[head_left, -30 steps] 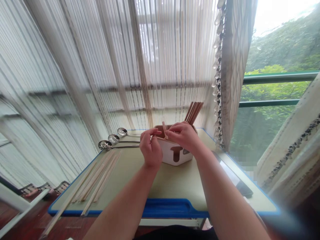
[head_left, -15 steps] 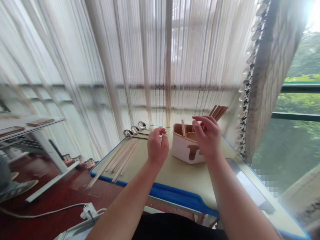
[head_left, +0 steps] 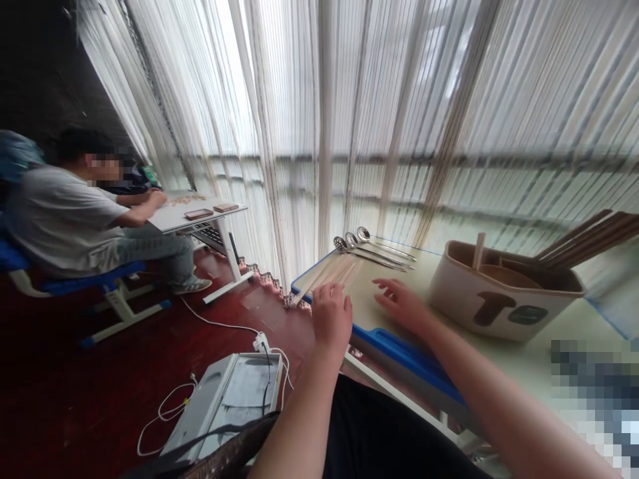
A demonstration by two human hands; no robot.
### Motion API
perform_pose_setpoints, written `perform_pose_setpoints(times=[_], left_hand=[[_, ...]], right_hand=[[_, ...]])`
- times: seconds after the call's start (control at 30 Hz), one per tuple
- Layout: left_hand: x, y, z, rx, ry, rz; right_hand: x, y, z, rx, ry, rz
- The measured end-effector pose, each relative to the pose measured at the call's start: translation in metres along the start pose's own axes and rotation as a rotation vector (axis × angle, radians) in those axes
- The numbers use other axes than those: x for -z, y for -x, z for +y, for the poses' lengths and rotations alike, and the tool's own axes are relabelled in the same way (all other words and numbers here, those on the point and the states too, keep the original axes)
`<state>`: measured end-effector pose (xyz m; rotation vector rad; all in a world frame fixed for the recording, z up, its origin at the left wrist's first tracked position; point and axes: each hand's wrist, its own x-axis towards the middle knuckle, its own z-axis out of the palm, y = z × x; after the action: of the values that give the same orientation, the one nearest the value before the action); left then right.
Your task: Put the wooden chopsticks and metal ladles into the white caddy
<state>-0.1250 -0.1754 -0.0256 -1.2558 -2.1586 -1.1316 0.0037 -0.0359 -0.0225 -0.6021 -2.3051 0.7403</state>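
Observation:
My left hand (head_left: 333,318) is over the near end of a bunch of pale wooden chopsticks (head_left: 345,267), its thumb apart from its partly hidden fingers. Whether it touches them I cannot tell. My right hand (head_left: 402,305), empty with fingers spread, hovers above the table between the chopsticks and a cream-coloured divided box (head_left: 454,287). One pale chopstick (head_left: 479,251) stands upright in that box. A bundle of brown chopsticks (head_left: 592,238) leans out of its right side. Beyond my hands lie three metal ladles (head_left: 369,251), at least one with holes in its bowl.
The table's raised blue edge (head_left: 384,342) runs close to me. Sheer curtains (head_left: 344,133) hang behind. At left, a seated person (head_left: 74,206) works at another white table (head_left: 172,219). A grey case (head_left: 224,399) with papers and cables lies below on the left.
My view has swung left, bringing the seated person into sight. My right hand has moved away from the box to the left; my left hand has shifted to the pale chopsticks.

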Motion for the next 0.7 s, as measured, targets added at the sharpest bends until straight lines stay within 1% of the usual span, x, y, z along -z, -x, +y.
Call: perform_pose_setpoints(times=[0.1, 0.23, 0.33, 0.4, 0.47, 0.53, 0.63, 0.7], left_hand=[[-0.007, 0.002, 0.001, -0.021, -0.007, -0.043], [-0.005, -0.002, 0.005, 0.003, -0.055, -0.122], [-0.001, -0.009, 0.012, 0.043, -0.121, -0.177], [0.0, -0.015, 0.018, 0.089, -0.162, -0.217], [-0.001, -0.02, 0.024, 0.142, -0.19, -0.231], [-0.003, -0.021, 0.028, 0.166, -0.196, -0.192], [-0.006, -0.015, 0.032, 0.14, -0.154, -0.046], [-0.007, -0.007, 0.033, 0.123, -0.078, 0.051]], right_hand=[[0.008, 0.0, -0.003, -0.059, -0.016, 0.014], [0.01, -0.001, -0.005, -0.091, -0.036, 0.01], [0.01, -0.003, -0.001, -0.124, -0.053, 0.0], [0.011, -0.004, 0.001, -0.138, -0.064, -0.013], [0.012, -0.003, 0.003, -0.137, -0.073, -0.021], [0.012, -0.002, 0.003, -0.134, -0.085, -0.017], [0.011, -0.002, 0.005, -0.151, -0.127, 0.012], [0.01, -0.003, 0.006, -0.181, -0.156, 0.033]])
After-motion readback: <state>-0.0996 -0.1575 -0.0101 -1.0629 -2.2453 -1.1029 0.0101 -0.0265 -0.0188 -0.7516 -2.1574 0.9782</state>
